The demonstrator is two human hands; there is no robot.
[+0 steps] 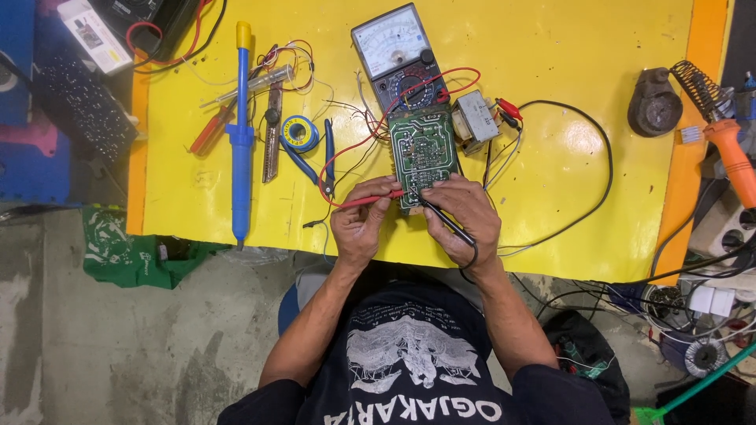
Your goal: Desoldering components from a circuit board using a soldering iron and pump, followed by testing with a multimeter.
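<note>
Head view, looking straight down at a yellow table (551,157). Far off to the left of the fingers: blue desoldering pump (240,134) lying lengthwise, then a red-handled screwdriver (211,128), a solder spool (299,131) and blue-handled pliers (323,161). All well apart from the hands.

Left hand (361,224) curled shut around a red probe (370,201), pinched between thumb and fingers, tip aimed right at the lower left edge of the circuit board (423,153). Board sitting just above and between both sets of fingertips, lower edge touching or nearly under them. Green, solder side up, rectangular, pale traces all over, wires trailing off it. Red lead looping from the probe up around the board's left side toward the analog multimeter (402,55), which sits right above the board, black body with a white dial face.

Right hand (465,216) closed on a black probe (445,220), held like a pen, tip down on the board's lower edge, black lead curling back past the wrist. Small transformer (475,116) touching the board's upper right corner, above the right fingers. Way over right: soldering iron (732,153) with orange handle, near its coil stand.
</note>
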